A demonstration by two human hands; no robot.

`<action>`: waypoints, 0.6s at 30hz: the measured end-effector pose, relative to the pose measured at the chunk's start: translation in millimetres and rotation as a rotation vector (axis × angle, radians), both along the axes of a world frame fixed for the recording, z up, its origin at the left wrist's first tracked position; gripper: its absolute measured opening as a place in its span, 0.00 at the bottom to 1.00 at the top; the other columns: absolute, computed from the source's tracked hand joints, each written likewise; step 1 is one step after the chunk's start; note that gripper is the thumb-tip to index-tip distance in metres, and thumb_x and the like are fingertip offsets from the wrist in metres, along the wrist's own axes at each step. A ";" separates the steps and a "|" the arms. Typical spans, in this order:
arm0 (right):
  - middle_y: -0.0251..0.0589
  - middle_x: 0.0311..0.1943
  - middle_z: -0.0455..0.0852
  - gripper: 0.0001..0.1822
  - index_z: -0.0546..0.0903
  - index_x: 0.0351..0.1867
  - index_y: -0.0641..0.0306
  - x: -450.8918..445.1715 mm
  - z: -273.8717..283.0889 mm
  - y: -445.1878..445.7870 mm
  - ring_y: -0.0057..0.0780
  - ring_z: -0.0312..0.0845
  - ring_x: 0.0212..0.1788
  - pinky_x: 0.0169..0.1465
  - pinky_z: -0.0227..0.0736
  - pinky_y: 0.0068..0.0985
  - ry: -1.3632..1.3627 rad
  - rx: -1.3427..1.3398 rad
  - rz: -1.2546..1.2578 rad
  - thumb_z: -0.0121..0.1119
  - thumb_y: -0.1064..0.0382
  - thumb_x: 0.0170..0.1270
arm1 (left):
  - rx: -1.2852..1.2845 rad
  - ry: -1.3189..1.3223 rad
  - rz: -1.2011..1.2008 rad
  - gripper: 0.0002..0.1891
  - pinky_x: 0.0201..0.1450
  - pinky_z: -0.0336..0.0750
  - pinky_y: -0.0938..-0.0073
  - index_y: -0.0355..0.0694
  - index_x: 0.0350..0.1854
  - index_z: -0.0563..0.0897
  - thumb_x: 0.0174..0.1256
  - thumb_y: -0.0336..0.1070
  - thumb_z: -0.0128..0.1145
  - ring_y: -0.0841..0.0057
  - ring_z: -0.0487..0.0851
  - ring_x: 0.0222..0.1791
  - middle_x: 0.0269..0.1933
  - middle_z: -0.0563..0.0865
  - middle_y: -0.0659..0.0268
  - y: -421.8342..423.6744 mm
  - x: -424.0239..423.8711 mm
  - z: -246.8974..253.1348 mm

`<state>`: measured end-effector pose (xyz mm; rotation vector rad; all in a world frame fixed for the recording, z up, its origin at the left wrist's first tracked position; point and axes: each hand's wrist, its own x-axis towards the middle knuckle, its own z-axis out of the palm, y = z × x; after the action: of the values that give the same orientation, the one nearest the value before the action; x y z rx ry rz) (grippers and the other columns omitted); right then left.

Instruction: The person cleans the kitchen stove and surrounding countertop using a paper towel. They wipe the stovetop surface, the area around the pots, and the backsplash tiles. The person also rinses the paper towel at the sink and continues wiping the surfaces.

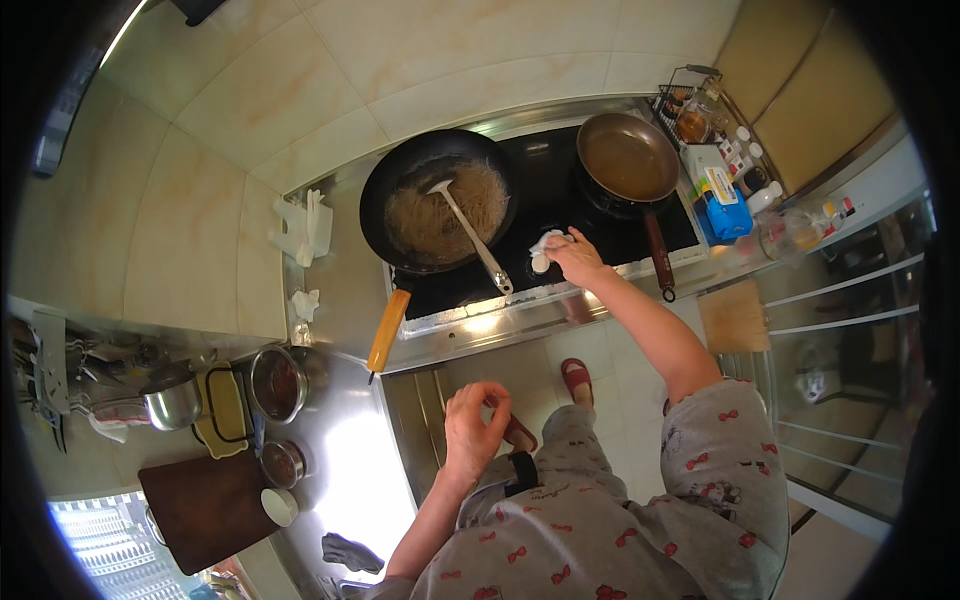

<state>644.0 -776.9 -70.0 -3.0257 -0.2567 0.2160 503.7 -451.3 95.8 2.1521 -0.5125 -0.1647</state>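
Note:
My right hand [574, 259] presses a crumpled white tissue [546, 241] onto the black gas stove top [540, 169], close to a pale round control knob [540, 263]. To its left is a black wok [377, 176] holding noodles in brown liquid [480, 195], and a metal spatula [469, 229] leans in it. A brown frying pan [628, 156] with a little oily liquid sits on the right of the stove. My left hand [476, 427] hangs in front of the counter, holding nothing visible, its thumb and fingers curved with a gap between them.
The wok's wooden handle [388, 330] and the frying pan's handle [658, 251] jut over the counter edge. Bottles and a blue packet [726, 214] line the right side. At left are metal bowls [279, 384], a white cup [280, 508] and a dark cutting board [206, 510].

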 end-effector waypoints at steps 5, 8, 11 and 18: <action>0.34 0.59 0.76 0.19 0.81 0.53 0.55 60.1 -29.8 -2.0 0.31 0.68 0.66 0.71 0.54 0.39 -0.248 0.141 -0.134 0.55 0.65 0.59 | 0.030 0.015 -0.035 0.05 0.44 0.70 0.69 0.42 0.35 0.81 0.56 0.28 0.63 0.71 0.81 0.35 0.32 0.83 0.67 -21.2 -5.0 1.1; 0.40 0.62 0.74 0.24 0.79 0.56 0.63 76.5 -20.5 10.9 0.40 0.67 0.64 0.68 0.59 0.39 -0.264 0.077 -0.457 0.52 0.49 0.67 | 0.063 0.029 -0.067 0.06 0.44 0.70 0.69 0.42 0.35 0.81 0.56 0.28 0.63 0.71 0.81 0.35 0.32 0.83 0.66 -27.8 -6.5 4.2; 0.40 0.59 0.76 0.24 0.81 0.53 0.63 55.8 -23.8 1.0 0.41 0.69 0.62 0.67 0.60 0.39 -0.314 0.123 -0.677 0.49 0.45 0.70 | 0.062 0.036 -0.096 0.05 0.44 0.70 0.69 0.41 0.35 0.81 0.57 0.28 0.63 0.71 0.81 0.36 0.32 0.83 0.66 -40.2 -6.3 -0.3; 0.41 0.65 0.73 0.24 0.78 0.59 0.63 -54.7 -30.7 -39.9 0.40 0.62 0.69 0.71 0.55 0.45 -0.342 0.281 -0.793 0.44 0.50 0.73 | 0.054 0.029 -0.265 0.06 0.44 0.70 0.69 0.41 0.35 0.81 0.56 0.28 0.63 0.70 0.81 0.35 0.32 0.83 0.66 -75.3 -6.1 -3.6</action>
<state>589.3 -816.8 -100.7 -2.6093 0.8057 -0.3663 497.6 -526.6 92.3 2.1233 -0.7837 -0.3594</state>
